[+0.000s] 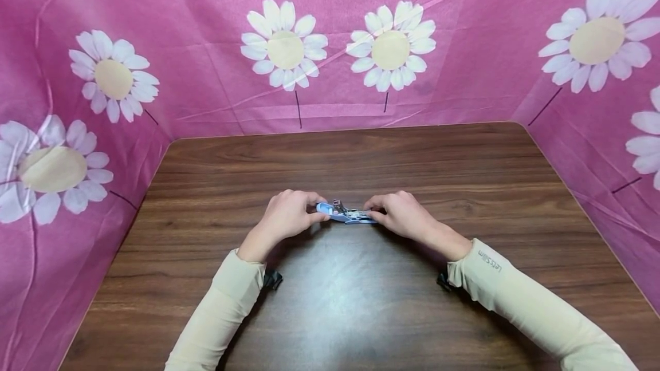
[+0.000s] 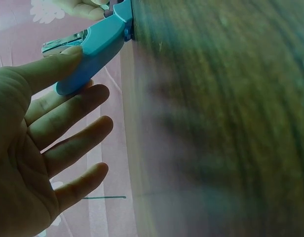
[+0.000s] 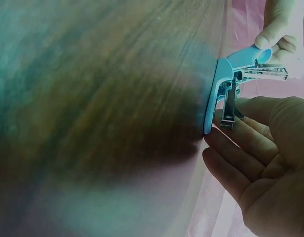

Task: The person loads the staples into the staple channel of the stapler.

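Note:
A light-blue stapler [image 1: 337, 216] is held low over the wooden table, folded wide open, its metal parts exposed. My left hand [image 1: 290, 213] pinches the rounded end of its top cover between thumb and index finger; the other fingers spread apart in the left wrist view. At the opposite end, my right hand [image 1: 404, 213] holds the base side, with its thumb by the metal staple channel [image 3: 229, 106] and fingertips at the base's end. The right wrist view shows another metal strip [image 3: 265, 73] jutting from the cover. Whether staples lie inside cannot be told.
The brown wood-grain table [image 1: 335, 314] extends around both hands. Pink cloth [image 1: 206, 90] printed with white daisies hangs along its back and sides. Dark wrist-worn devices [image 1: 273, 280] show beneath the cream sleeves [image 1: 227, 296].

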A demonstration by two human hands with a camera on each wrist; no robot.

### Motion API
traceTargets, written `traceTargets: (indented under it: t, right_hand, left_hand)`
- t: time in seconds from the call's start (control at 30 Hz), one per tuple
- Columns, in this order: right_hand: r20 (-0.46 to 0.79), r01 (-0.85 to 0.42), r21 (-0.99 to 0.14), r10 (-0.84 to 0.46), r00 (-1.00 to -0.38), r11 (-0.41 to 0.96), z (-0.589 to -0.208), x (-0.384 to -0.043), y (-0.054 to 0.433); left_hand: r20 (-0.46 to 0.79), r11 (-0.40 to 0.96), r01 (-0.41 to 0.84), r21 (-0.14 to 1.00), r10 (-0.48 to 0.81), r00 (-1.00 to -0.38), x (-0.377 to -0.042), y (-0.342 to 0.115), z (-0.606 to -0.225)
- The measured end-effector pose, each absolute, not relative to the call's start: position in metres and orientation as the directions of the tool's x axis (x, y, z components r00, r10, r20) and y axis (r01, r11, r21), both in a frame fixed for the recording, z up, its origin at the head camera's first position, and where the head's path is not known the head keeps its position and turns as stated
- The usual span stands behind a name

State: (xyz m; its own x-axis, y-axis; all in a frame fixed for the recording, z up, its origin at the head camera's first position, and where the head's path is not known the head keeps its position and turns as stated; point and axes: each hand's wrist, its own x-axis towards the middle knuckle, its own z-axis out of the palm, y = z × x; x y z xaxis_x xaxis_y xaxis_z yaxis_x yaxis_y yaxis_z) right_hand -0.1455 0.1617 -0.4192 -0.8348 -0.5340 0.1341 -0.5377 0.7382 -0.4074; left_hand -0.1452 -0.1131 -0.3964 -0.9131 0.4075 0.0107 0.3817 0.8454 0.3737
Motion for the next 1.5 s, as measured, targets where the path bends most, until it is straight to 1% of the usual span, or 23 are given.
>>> traceTargets:
  t: [0.17,0.57,0.83,1.07,1.3,1.5]
  right_hand:
    - [0.152,-0.571,-0.389,-0.561,-0.814,0.723,-0.4201,-0.1455,0.1620]
    - [0.180,-0.584,-0.406,-0.566,-0.805,0.702,-0.4196,-0.1444,0.1649]
    - [0.164,-0.580,-0.382,-0.565,-0.809,0.720,-0.4213,-0.1435,0.1636]
    - [0.173,-0.579,-0.370,-0.558,-0.811,0.727,-0.4223,-0.1458,0.1633]
    - [0.174,-0.583,-0.362,-0.562,-0.809,0.727,-0.4212,-0.1441,0.1626]
    - [0.181,-0.589,-0.349,-0.565,-0.805,0.729,-0.4209,-0.1449,0.1636]
  left_hand:
    - [0.007,0.847,0.375,0.375,0.402,-0.915,-0.1448,-0.1136,-0.3978]
    - [0.012,0.850,0.380,0.364,0.404,-0.915,-0.1459,-0.1135,-0.3979]
    - [-0.009,0.852,0.372,0.369,0.403,-0.915,-0.1448,-0.1132,-0.3978]
    - [0.007,0.849,0.386,0.360,0.412,-0.911,-0.1458,-0.1131,-0.3973]
    - [-0.014,0.852,0.376,0.365,0.409,-0.912,-0.1452,-0.1130,-0.3967]
    - [-0.009,0.850,0.376,0.369,0.408,-0.913,-0.1454,-0.1123,-0.3965]
